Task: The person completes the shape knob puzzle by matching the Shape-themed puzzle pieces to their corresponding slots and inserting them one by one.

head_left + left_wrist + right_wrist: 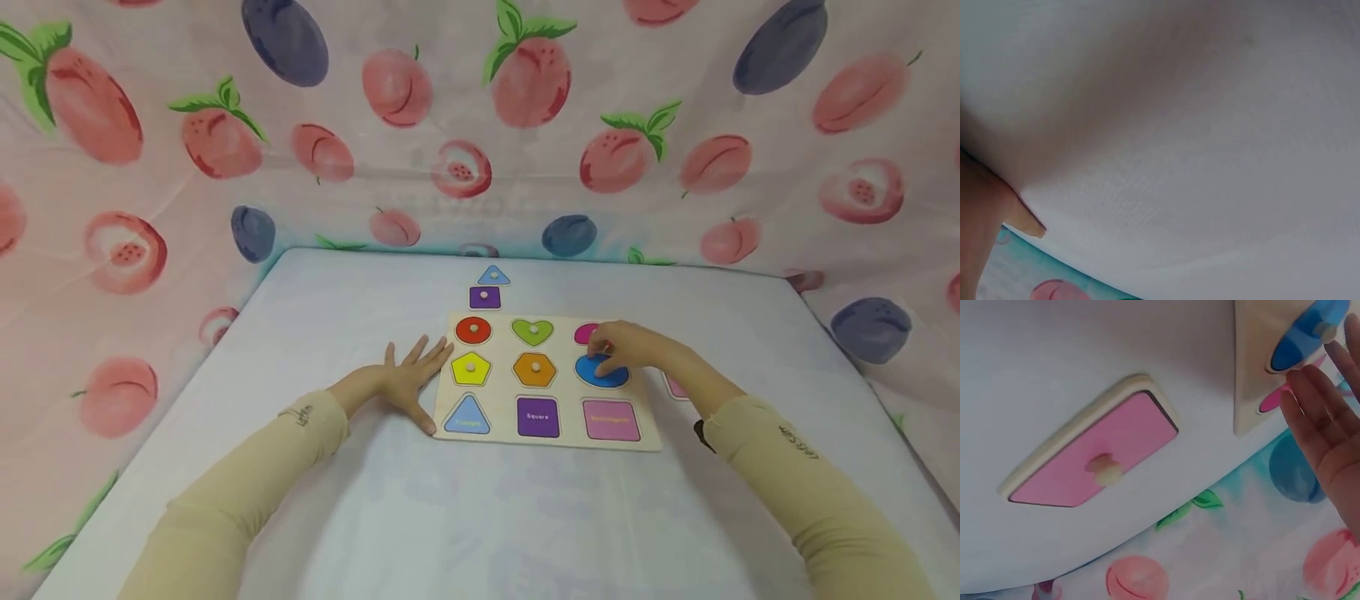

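A wooden shape puzzle board point(501, 392) lies flat on the table. My left hand point(408, 383) is spread at its left edge, with fingertips and thumb touching the edge; part of this hand point(985, 212) also shows in the left wrist view. My right hand point(633, 346) is over the board's right side, thumb and index finger beside the knob of the blue oval piece point(611, 377). In the right wrist view, that knob point(1325, 331) shows uncovered near the fingertips. The oval sits in its recess. Behind the hand, the magenta piece point(583, 333) is partly hidden.
Red, green, yellow and orange knobbed pieces sit in the board. Its front row shows printed triangle, square and rectangle recesses. Beyond the board lie a blue triangle piece point(494, 276) and a purple square piece point(484, 297). A pink rectangle piece point(1069, 465) lies right of the board.
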A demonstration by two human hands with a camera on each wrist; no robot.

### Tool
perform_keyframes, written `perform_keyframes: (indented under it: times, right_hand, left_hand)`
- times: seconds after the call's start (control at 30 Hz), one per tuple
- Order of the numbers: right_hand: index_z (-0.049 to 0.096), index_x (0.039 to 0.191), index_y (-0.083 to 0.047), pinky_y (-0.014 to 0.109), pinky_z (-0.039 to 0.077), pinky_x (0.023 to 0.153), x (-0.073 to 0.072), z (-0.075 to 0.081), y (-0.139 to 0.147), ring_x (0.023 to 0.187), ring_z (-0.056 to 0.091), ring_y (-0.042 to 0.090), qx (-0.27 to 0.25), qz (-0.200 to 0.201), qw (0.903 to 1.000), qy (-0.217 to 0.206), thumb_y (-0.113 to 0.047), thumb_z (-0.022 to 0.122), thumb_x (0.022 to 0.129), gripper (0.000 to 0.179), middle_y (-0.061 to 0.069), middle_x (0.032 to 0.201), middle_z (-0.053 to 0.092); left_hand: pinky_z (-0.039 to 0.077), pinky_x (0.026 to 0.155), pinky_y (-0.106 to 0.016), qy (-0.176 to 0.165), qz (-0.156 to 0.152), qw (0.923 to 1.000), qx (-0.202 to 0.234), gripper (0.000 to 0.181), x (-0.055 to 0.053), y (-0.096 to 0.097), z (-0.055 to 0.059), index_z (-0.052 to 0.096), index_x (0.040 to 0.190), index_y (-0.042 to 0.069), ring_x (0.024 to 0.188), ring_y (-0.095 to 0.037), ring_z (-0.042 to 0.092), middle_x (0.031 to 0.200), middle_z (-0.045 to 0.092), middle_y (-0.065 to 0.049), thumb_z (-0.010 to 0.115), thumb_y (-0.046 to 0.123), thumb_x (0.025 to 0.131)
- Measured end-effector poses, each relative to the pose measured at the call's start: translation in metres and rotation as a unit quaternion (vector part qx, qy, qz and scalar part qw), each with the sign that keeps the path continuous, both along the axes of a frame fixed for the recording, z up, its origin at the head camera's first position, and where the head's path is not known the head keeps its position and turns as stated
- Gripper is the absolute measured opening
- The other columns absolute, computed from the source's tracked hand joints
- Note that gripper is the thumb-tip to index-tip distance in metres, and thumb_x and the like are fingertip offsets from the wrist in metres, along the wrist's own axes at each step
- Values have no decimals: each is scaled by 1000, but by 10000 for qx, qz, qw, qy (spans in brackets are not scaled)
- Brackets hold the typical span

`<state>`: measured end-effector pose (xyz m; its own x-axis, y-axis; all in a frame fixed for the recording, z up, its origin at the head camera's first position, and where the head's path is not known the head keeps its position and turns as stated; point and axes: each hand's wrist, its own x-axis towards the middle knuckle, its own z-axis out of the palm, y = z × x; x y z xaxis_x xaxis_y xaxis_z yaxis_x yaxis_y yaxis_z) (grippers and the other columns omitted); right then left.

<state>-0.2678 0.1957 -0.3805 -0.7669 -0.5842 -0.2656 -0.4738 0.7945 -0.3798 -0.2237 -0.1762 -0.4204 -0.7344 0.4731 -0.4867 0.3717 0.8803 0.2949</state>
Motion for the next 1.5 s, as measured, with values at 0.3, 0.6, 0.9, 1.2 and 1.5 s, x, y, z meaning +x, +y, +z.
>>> perform_keyframes:
  times: [0.3,0.6,0.9,1.2,1.5]
  right_hand:
    - [65,83,-3,38,53,76,-14,8,-14,75,55,19,-350,394,9949,855,-6,67,85,4,6,80,65]
    - [66,92,-2,45,51,90,-38,4,-45,95,60,31,-503,139,9929,1069,-8,64,88,7,13,94,68]
    - [65,97,-2,45,47,96,-67,6,-78,103,60,33,-270,-1,9888,1468,-15,64,89,15,15,103,68]
    - [64,108,-1,44,46,98,-94,2,-99,107,58,31,-330,-179,9868,1575,-18,61,92,23,17,111,65]
    - [62,114,-1,44,45,98,-120,2,-110,108,56,32,-126,-389,9864,1592,-16,61,92,27,18,114,63]
  left_hand:
    - [-21,103,-69,41,52,10000,74,132,1,3,-3,-12,151,20,142,-31,-26,158,-21,-2,79,58,63]
    - [-21,104,-68,84,77,9999,-22,133,1,3,-1,-13,151,22,143,-28,-27,158,-21,2,78,60,62]
    - [-19,104,-69,106,94,9999,8,132,2,4,1,-10,151,21,143,-29,-25,158,-19,0,80,57,62]
    - [-19,104,-68,58,103,9999,-100,133,3,1,-1,-11,151,22,143,-29,-26,158,-20,1,79,59,61]
    - [-19,105,-67,-2,158,9997,-180,131,0,5,0,-12,151,21,143,-28,-26,158,-20,1,79,57,63]
